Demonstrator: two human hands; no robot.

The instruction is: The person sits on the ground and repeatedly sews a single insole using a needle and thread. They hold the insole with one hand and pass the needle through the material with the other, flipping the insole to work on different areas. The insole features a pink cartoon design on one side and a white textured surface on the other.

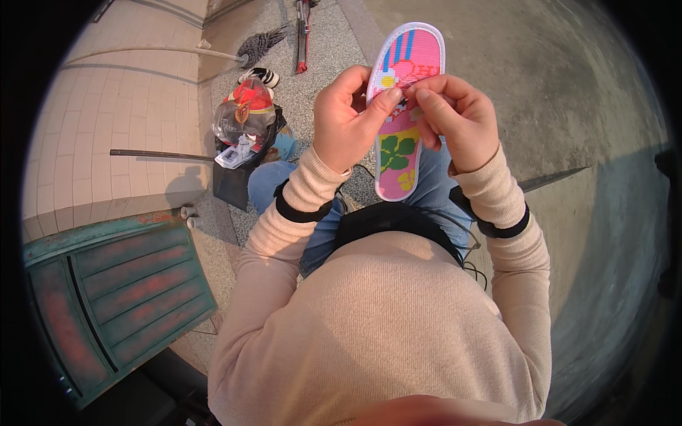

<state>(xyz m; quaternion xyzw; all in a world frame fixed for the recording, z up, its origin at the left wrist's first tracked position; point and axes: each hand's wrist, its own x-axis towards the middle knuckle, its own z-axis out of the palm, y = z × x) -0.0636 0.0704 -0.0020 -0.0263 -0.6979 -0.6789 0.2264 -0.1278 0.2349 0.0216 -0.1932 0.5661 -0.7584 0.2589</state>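
Note:
An embroidered shoe insole (398, 152) with white edging is held up above my lap. Its cross-stitch pattern shows blue stripes, red lettering, flowers and a green clover on pink and yellow. My left hand (352, 121) grips the insole by its left edge, thumb on the stitched face. At the middle of that face, the thumb and forefinger of my right hand (462, 120) are pinched together on a thin needle (411, 85), only a sliver of which shows. The left thumb tip is close beside the right fingertips, and the hands cover part of the pattern.
At left, a black bag of litter (277, 128) bulges with clear and red plastic packaging (248, 109). A dustpan (230, 183), a mop head (259, 48) and a black-and-white shoe (265, 75) are near the tiled wall (133, 106). A cable (474, 242) hangs by my right thigh.

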